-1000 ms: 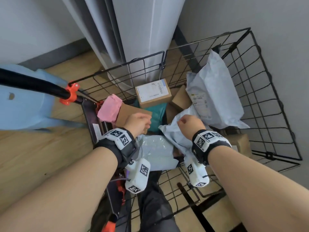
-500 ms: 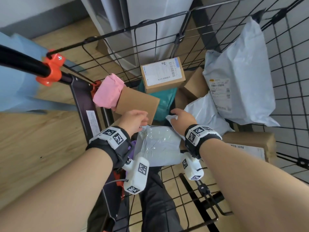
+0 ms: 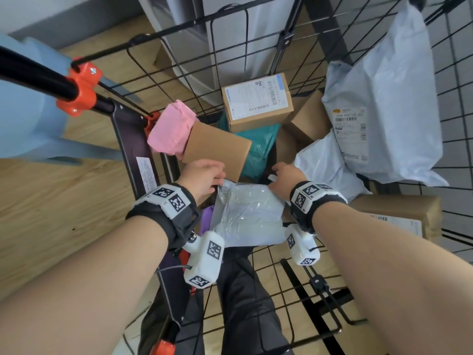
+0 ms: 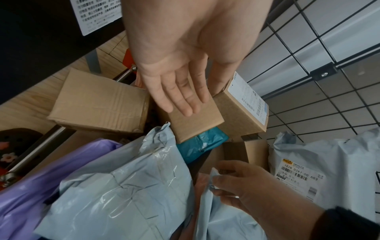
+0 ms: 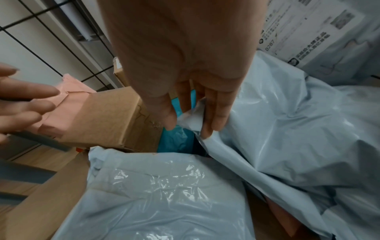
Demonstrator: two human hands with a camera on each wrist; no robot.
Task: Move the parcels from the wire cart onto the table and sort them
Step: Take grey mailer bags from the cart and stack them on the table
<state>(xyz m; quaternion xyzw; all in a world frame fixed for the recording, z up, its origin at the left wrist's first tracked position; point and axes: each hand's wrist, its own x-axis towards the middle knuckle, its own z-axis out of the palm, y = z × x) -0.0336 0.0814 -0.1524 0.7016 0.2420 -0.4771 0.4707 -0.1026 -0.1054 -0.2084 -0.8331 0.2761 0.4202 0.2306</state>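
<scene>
Head view: both arms reach down into the wire cart (image 3: 261,29), which is full of parcels. Left hand (image 3: 202,175) hovers at the near edge of a flat brown box (image 3: 217,149), above the far left corner of a pale grey poly bag (image 3: 249,216). Right hand (image 3: 284,179) sits at the far right corner of that bag, beside a second crumpled grey mailer (image 3: 325,165). A pink wrapped parcel (image 3: 170,130) leans against the cart's left wall, touching the flat box. A labelled carton (image 3: 257,102) stands further back on a teal bag (image 3: 258,147). A big white mailer (image 3: 384,98) with a barcode label leans on the right wall. A long brown box (image 3: 399,213) lies near right. Blue stool (image 3: 28,116) outside the cart, on the wood floor.

Left wrist view: left hand (image 4: 180,73) is wide, fingers (image 4: 179,100) straight and together, lying over the flat brown box (image 4: 195,120); contact can't be confirmed. Another brown carton (image 4: 98,102) sits left of it, the labelled carton (image 4: 242,105) right of it. Purple bag (image 4: 41,183) lies under the pale grey poly bag (image 4: 127,194). Right hand (image 4: 244,186) pinches a grey mailer corner.

Right wrist view: right hand (image 5: 185,68) has thumb and fingers (image 5: 213,120) narrow, pinching the corner of the crumpled grey mailer (image 5: 287,129). Pale grey poly bag (image 5: 156,194) lies below. Left hand's fingers (image 5: 26,100) enter at the left edge, spread.
</scene>
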